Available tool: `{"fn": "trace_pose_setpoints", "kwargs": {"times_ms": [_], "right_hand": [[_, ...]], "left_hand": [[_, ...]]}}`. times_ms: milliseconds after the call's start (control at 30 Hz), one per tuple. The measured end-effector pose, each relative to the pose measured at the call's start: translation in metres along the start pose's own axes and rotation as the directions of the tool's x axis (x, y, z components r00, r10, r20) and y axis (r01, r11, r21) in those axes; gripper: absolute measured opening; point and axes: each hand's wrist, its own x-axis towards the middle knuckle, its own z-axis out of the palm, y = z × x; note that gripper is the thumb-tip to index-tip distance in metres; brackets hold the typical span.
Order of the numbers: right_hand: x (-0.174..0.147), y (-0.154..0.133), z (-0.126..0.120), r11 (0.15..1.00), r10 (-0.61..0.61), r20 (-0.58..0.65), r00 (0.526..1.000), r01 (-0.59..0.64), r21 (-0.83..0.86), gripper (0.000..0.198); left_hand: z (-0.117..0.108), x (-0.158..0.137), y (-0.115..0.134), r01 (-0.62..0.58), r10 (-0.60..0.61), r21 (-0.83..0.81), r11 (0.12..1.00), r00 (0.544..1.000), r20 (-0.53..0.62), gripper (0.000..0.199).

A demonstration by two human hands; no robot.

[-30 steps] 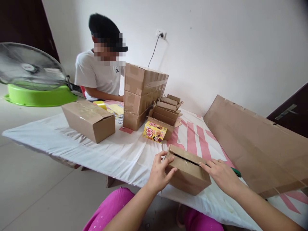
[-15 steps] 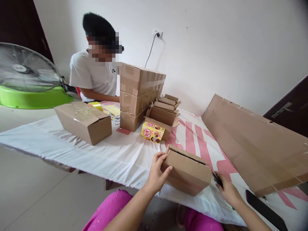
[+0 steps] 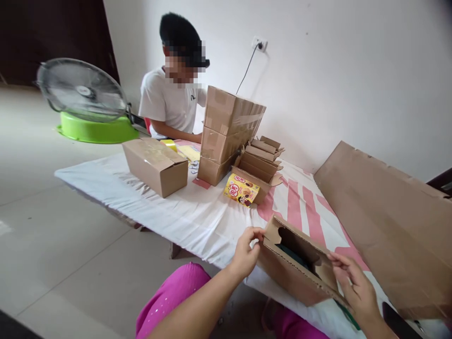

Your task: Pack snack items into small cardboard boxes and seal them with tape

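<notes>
- Since the earlier frame, the top of the cardboard box at lower right has gone from nearly closed to gaping, the right hand has come from beside its right end up to its rim, and the camera has swung, so the room sits farther right.
- Head view, how far along: opening this box looks largely done, as its inside shows, with a dark thing lying in it, too shaded to name. That content is not yet out, so emptying seems the part left, if it is wanted.
- At left of centre, another carton lies closed; near the middle, a stack of boxes is taped up, with open boxes and a yellow snack pack beside it.
- Pose: the left hand reaches up from bottom centre, its grip pinching the box's left corner between thumb and fingers, wrist low.
- From the lower right corner, the other hand curls inward, fingertips at the far right corner; whether that grip clasps or merely presses, I cannot tell.
- Below it, a green strip shows against the cloth-covered tabletop; held or lying is unclear.
</notes>
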Motion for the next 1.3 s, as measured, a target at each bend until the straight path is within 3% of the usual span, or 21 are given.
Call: {"fn": "trace_pose_setpoints", "kwargs": {"times_ms": [67,133,200,267,333,433,767,1033,1300], "right_hand": [[0.000,-0.018,-0.006,0.982,-0.157,0.191,0.969,0.173,-0.070,0.047],[-0.001,-0.024,-0.007,0.935,-0.269,0.318,0.909,0.326,-0.142,0.060],[-0.003,-0.021,-0.004,0.880,-0.346,0.351,0.870,0.431,-0.202,0.060],[-0.006,-0.014,0.001,0.842,-0.386,0.331,0.861,0.475,-0.254,0.045],[-0.008,-0.007,0.006,0.827,-0.405,0.290,0.867,0.482,-0.288,0.029],[-0.010,-0.003,0.010,0.821,-0.424,0.251,0.870,0.486,-0.299,0.023],[-0.014,-0.004,0.013,0.812,-0.454,0.228,0.862,0.505,-0.294,0.023],[-0.015,-0.002,0.015,0.819,-0.452,0.215,0.866,0.498,-0.285,0.023],[-0.016,-0.003,0.014,0.835,-0.435,0.213,0.875,0.480,-0.269,0.023]], "left_hand": [[-0.003,0.006,0.000,0.129,-0.147,-0.163,0.978,0.984,-0.099,0.028],[-0.007,0.012,-0.004,0.250,-0.291,-0.230,0.940,0.943,-0.161,0.022],[-0.010,0.017,-0.011,0.330,-0.368,-0.196,0.923,0.908,-0.201,0.018],[-0.012,0.019,-0.019,0.357,-0.380,-0.133,0.925,0.893,-0.244,0.015],[-0.012,0.019,-0.026,0.366,-0.374,-0.082,0.927,0.888,-0.267,0.017],[-0.010,0.016,-0.030,0.398,-0.390,-0.013,0.917,0.890,-0.238,0.021],[-0.003,0.013,-0.017,0.446,-0.446,0.012,0.895,0.892,0.072,0.046],[-0.003,0.015,-0.028,0.498,-0.492,-0.048,0.866,0.865,0.092,0.039],[-0.003,0.017,-0.027,0.499,-0.491,-0.114,0.859,0.867,0.090,0.036]]}}
